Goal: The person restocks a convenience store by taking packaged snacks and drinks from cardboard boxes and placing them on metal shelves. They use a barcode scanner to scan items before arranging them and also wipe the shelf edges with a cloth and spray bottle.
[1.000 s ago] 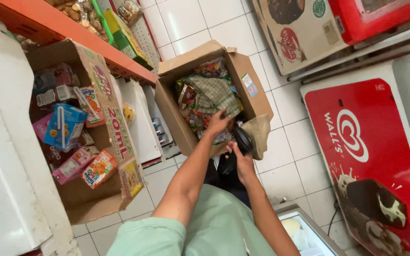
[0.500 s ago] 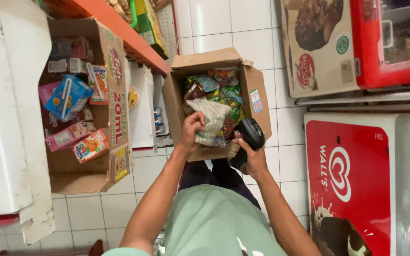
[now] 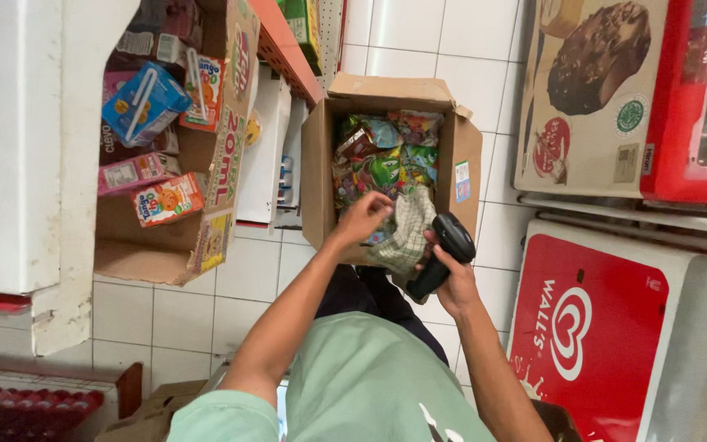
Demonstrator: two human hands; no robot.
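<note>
One checked, pale snack packet (image 3: 407, 233); crinkled, colourfully printed.

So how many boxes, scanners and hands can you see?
Open cardboard boxes: 2, the snack box and the drink box.
Black scanners: 1, gripped in the right hand.
Hands: 2, the left hand is on a snack packet.
Total: 5

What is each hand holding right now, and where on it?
Right hand grips the black scanner by its handle. Left hand holds a packet at its upper edge, over the open box.
</note>
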